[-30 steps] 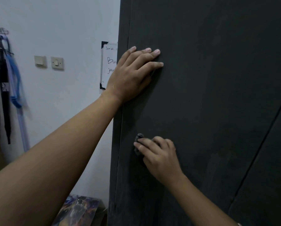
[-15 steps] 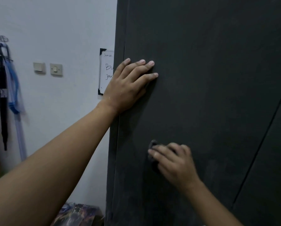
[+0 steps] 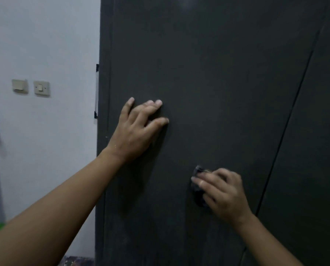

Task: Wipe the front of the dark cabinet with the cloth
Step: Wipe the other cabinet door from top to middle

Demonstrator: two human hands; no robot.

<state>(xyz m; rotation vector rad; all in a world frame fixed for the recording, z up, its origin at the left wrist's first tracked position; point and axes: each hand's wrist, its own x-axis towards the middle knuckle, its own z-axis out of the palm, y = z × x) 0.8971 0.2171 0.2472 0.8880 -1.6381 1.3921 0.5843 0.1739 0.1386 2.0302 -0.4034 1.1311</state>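
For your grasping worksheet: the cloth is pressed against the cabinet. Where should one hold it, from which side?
The cloth: outer face, from the front, fingers over it as the right hand does: the upright cabinet backs it, leaving no other side.

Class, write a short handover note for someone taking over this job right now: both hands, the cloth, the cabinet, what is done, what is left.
Left hand: rests on the dark cabinet front, near its left edge.
Right hand: holds the cloth pressed to the front, lower and further right.
Done: wiping is under way; how much is clean cannot be told.
To do: cover the rest of the front.
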